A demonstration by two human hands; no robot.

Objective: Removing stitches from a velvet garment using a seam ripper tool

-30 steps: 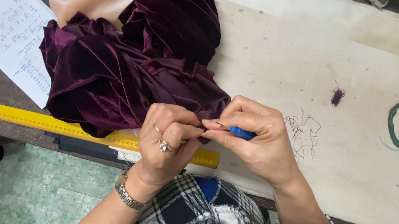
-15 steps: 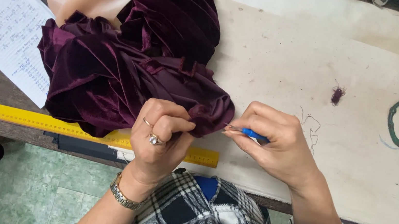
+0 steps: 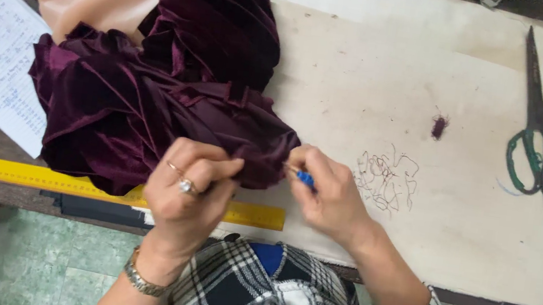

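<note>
Crumpled plum velvet (image 3: pixel 150 107) pinched by left hand (image 3: pixel 188 190); right hand (image 3: pixel 325 195) gripping blue-handled, perhaps pointed tool (image 3: pixel 305 178).

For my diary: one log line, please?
left hand: pinches velvet cloth | right hand: holds blue-handled tool at cloth edge | scissors: apart

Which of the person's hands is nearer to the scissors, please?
Right. The right hand lies on the cloth side toward the scissors; the left hand is farther, over the velvet.
</note>
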